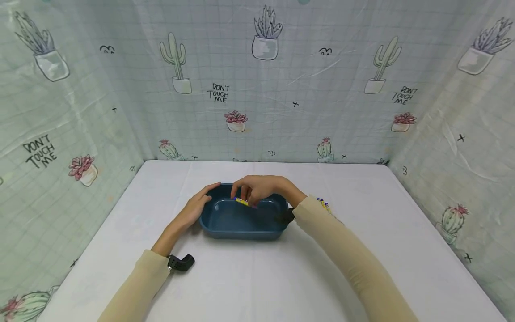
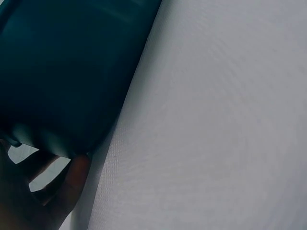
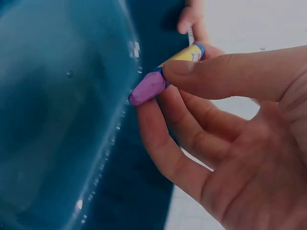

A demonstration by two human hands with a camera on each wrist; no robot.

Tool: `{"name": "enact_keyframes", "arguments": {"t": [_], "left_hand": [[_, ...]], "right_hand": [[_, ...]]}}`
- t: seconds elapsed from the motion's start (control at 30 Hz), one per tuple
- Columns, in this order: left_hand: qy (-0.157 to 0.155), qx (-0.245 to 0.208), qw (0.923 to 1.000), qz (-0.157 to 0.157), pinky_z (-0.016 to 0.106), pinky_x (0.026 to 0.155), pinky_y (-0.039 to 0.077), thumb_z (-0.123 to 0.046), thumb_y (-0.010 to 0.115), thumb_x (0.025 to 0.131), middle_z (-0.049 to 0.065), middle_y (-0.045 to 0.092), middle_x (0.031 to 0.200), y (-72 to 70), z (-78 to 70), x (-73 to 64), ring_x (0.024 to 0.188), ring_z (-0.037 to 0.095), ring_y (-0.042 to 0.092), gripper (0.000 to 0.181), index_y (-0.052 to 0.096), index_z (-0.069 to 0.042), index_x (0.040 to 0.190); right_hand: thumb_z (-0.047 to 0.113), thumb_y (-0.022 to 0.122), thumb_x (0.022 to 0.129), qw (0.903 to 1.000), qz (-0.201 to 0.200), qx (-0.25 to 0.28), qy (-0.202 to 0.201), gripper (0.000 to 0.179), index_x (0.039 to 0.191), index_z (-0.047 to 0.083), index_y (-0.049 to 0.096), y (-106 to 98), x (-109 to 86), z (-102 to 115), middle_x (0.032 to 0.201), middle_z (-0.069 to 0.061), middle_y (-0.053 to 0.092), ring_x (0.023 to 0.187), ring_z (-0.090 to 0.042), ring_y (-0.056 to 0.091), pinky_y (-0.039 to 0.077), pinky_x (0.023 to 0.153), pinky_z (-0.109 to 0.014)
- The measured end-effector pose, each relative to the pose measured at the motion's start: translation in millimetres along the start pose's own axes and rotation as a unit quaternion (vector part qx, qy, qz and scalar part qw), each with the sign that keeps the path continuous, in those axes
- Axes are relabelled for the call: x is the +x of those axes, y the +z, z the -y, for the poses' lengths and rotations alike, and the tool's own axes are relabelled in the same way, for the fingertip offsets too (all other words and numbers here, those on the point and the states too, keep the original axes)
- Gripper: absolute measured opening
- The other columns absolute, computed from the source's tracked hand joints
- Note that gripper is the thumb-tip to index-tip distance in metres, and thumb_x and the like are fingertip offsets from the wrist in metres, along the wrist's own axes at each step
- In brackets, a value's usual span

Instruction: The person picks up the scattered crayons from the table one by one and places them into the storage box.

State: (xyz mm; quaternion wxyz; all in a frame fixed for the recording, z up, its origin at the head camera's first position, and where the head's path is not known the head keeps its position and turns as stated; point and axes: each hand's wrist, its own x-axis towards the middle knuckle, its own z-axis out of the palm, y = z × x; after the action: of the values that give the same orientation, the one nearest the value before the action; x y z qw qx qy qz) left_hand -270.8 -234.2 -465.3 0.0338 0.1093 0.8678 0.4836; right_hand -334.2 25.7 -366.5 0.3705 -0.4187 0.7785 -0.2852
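Note:
A dark blue rectangular tray (image 1: pixel 245 235) with rounded corners stands on the table. My left hand (image 1: pixel 195 209) holds it by its left end, fingers along the rim at the far corner; the left wrist view shows fingertips right at the tray wall (image 2: pixel 72 91). Above the far part of the tray is my right hand (image 1: pixel 259 188). Between thumb and fingers it pinches a short crayon (image 3: pixel 148 88), pink-purple at its bare end, with a yellow and blue wrapper. The crayon lies slantwise over the tray's inside.
Several more crayons (image 1: pixel 323 204) with yellow wrappers and blue ends lie right of the tray, partly hidden behind the right sleeve (image 1: pixel 338 241). White cloth covers the table (image 1: pixel 225 281). A cactus-printed curtain (image 1: pixel 257 129) hangs at the back and sides.

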Motion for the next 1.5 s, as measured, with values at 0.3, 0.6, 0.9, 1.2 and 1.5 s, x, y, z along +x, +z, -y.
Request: {"name": "enact_keyframes", "arguments": {"t": [0.3,0.6,0.9,1.2,1.5], "left_hand": [[-0.011,0.01,0.9999,0.009,0.07,0.125,0.016,-0.019,0.029,0.109,0.009,0.028,0.171,-2.4,0.2,-1.3,0.16,0.04,0.02,0.054,0.036,-0.03,0.161],[-0.006,-0.001,0.9999,0.01,0.07,0.124,0.016,-0.017,0.03,0.109,0.009,0.029,0.171,-2.2,2.3,-0.4,0.159,0.04,0.021,0.054,0.037,-0.03,0.161],[0.01,-0.006,0.9999,0.01,0.07,0.124,0.017,-0.016,0.03,0.109,0.009,0.03,0.171,-2.3,5.4,0.2,0.159,0.041,0.021,0.054,0.037,-0.028,0.161],[0.013,-0.004,0.9999,0.01,0.07,0.124,0.018,-0.018,0.03,0.109,0.008,0.031,0.17,-1.1,5.7,1.0,0.159,0.04,0.021,0.053,0.038,-0.029,0.16],[0.016,0.003,0.9998,0.009,0.067,0.125,0.019,-0.017,0.03,0.109,0.008,0.032,0.17,-2.4,4.1,-0.3,0.159,0.038,0.023,0.053,0.038,-0.028,0.16]], "right_hand": [[-0.01,0.061,0.093,0.9994,0.024,-0.003,0.027,0.048,0.133,0.015,0.065,5,25.1,-6,0.109,-0.013,0.069,0.078,-0.021,0.067,0.061,0.072,-0.032],[-0.013,0.062,0.091,0.9979,0.038,0.006,0.053,0.055,0.138,0.015,0.063,14,42.8,-9,0.105,-0.011,0.067,0.08,-0.019,0.066,0.061,0.071,-0.031],[-0.016,0.062,0.09,0.9954,0.067,0.017,0.067,0.053,0.134,0.015,0.068,24,55.8,-9,0.103,-0.01,0.07,0.082,-0.02,0.07,0.064,0.075,-0.036],[-0.012,0.068,0.089,0.9914,0.098,0.006,0.087,0.051,0.13,0.018,0.07,26,67.8,-8,0.098,-0.007,0.07,0.077,-0.018,0.069,0.062,0.069,-0.033],[-0.009,0.07,0.089,0.9919,0.107,-0.023,0.065,0.051,0.131,0.019,0.07,29,74.0,-7,0.101,-0.008,0.072,0.077,-0.019,0.072,0.064,0.07,-0.034]]}}
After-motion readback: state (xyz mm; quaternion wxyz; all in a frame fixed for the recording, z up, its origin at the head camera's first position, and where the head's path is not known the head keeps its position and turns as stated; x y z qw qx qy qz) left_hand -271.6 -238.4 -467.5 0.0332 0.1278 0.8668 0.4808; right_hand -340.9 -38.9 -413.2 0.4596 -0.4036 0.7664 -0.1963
